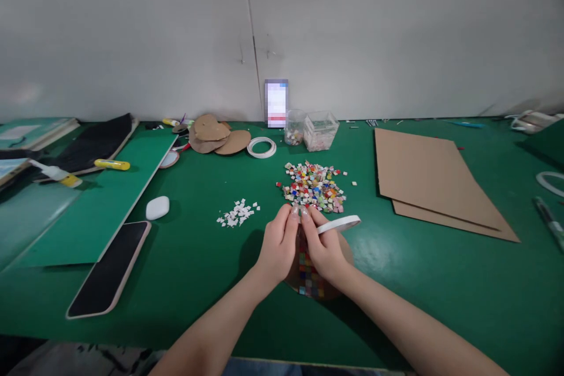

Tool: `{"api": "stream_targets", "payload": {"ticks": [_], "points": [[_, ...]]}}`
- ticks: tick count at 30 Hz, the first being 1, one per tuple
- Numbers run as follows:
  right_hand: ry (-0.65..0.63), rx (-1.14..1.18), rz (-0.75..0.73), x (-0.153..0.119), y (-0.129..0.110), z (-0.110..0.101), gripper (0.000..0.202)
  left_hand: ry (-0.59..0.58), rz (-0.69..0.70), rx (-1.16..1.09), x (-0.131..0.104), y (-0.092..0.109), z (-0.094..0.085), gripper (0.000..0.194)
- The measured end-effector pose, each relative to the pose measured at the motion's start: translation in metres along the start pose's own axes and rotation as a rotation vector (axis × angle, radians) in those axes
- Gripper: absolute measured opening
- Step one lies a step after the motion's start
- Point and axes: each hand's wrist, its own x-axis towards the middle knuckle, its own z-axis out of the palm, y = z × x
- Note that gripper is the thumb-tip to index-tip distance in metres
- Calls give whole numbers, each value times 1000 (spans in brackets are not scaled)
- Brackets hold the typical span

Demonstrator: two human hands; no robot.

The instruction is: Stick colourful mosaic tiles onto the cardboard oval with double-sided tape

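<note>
"Pinching narrow, your left hand (pixel 278 241) meets your right hand (pixel 326 247) right over the cardboard disc (pixel 346 250)! What's caught between those fingertips?"

"Too small to tell, but your right hand has the white tape roll (pixel 340 224), its ring jutting out to your right."

"How should that roll handle?"

"Light, I'd say, fairly stiff, probably tacky wherever tape is bare. Hold it by the flat sides. The disc should be light too, and likely to bend, so your best grip is its bare edge. Those little tiles (pixel 311 275) on it? Likely hard, slick, easy to chip; take them by their edges."

"Now the looks! You've got a plain brown round over the green bench (pixel 198 282), half hidden beneath your hands, just this side of the loose tile pile (pixel 314 188)."

"And a checkered band down it: orange, green, red, dark blue, a pale blue square nearest you. As for the roll, a slim white ring, nearly edge-on, tilted!"
</note>
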Motion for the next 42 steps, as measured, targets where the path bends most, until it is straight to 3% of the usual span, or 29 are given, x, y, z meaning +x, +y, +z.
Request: {"api": "stream_targets", "payload": {"ticks": [8,15,24,29,42], "points": [[24,12,38,-1,-1,-1,30,21,7,-34,1,-2,2,28],[18,91,50,0,4,2,28,-12,15,172,0,9,-4,23],[-61,-304,-54,-1,-5,-5,26,-26,41,307,1,8,-5,24],[-138,-413,-124,5,-4,-11,28,-45,78,371,2,4,-7,24],[-125,-237,-82,4,3,-10,28,-99,97,311,5,8,-11,29]]}}
